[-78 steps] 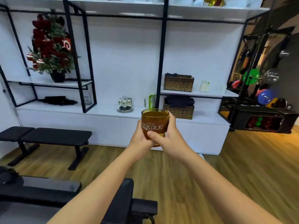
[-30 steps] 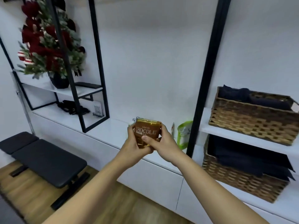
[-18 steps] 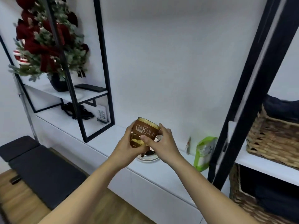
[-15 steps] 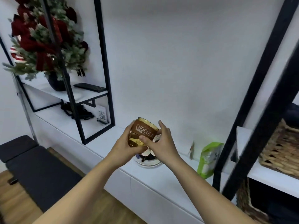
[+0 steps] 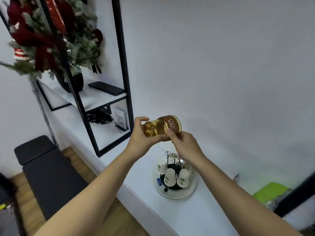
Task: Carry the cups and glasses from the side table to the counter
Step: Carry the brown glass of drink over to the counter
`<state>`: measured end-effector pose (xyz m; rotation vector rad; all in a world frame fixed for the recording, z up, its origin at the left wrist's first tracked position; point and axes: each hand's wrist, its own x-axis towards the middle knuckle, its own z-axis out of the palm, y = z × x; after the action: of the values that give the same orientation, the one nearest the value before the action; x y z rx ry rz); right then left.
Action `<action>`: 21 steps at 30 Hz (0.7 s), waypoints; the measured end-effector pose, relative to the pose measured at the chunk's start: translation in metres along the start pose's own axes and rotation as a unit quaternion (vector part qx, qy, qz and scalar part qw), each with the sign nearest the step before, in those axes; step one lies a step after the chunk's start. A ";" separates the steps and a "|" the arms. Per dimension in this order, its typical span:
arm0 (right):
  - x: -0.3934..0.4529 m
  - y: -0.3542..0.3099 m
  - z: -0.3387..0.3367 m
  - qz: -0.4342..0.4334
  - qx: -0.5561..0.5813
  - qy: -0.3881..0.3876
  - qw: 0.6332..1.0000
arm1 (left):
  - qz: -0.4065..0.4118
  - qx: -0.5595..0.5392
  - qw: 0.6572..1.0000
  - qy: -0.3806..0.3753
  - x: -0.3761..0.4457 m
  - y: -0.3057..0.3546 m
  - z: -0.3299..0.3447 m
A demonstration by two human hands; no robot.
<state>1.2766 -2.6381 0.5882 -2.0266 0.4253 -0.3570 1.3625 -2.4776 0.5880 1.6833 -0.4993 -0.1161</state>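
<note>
An amber glass cup (image 5: 162,127) with a brown printed band lies tipped on its side in the air above the white counter (image 5: 136,176), rim toward the right. My left hand (image 5: 141,135) grips its base end and my right hand (image 5: 185,144) holds it near the rim. Below the hands stands a cup rack (image 5: 174,176) on a round tray, with small white cups hung upside down on it.
A black metal shelf frame (image 5: 124,82) rises left of the hands, holding a red and green flower arrangement (image 5: 51,36), a black keyboard (image 5: 106,88) and a QR card (image 5: 121,120). A green packet (image 5: 271,193) lies at the right. A black bench (image 5: 49,174) stands on the floor.
I have come right up to the counter. The glass cup has turned from upright to lying on its side between both hands, and the cup rack is now in full view below.
</note>
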 end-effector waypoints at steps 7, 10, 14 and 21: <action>0.074 0.026 0.017 0.125 -0.035 -0.049 0.990 | -0.025 0.028 0.999 -0.029 0.087 -0.046 0.006; 0.106 0.042 0.019 0.095 -0.161 -0.019 0.982 | -0.021 0.058 0.994 -0.086 0.122 -0.074 0.011; 0.142 0.056 0.037 0.097 -0.104 0.002 0.990 | 0.000 0.096 0.981 -0.171 0.165 -0.110 0.022; 0.167 0.073 0.070 0.164 0.119 0.017 0.979 | -0.003 0.138 0.953 -0.269 0.195 -0.168 0.041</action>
<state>1.4451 -2.6895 0.5032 -1.6851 0.6944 -0.2264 1.5666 -2.5756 0.4587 1.9251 -0.9533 -0.5415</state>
